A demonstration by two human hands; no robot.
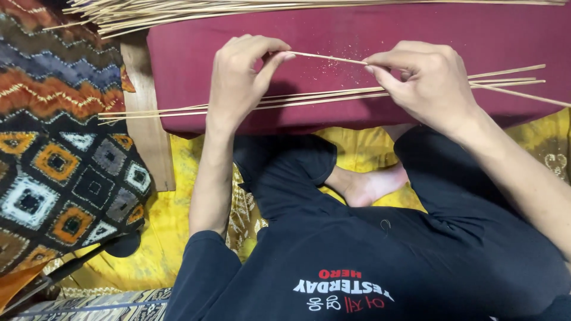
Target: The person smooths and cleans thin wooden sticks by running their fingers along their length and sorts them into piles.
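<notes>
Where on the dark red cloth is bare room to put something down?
The dark red cloth is bare between the far stick bundle and the held stick, and at its left end. It is crowded beneath left hand and right hand, where loose sticks lie.

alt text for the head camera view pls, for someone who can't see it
Seen from above, a seated person's left hand and right hand pinch one thin pale stick between them over a maroon cloth. More sticks lie under the hands, with a bundle at the top edge.
</notes>
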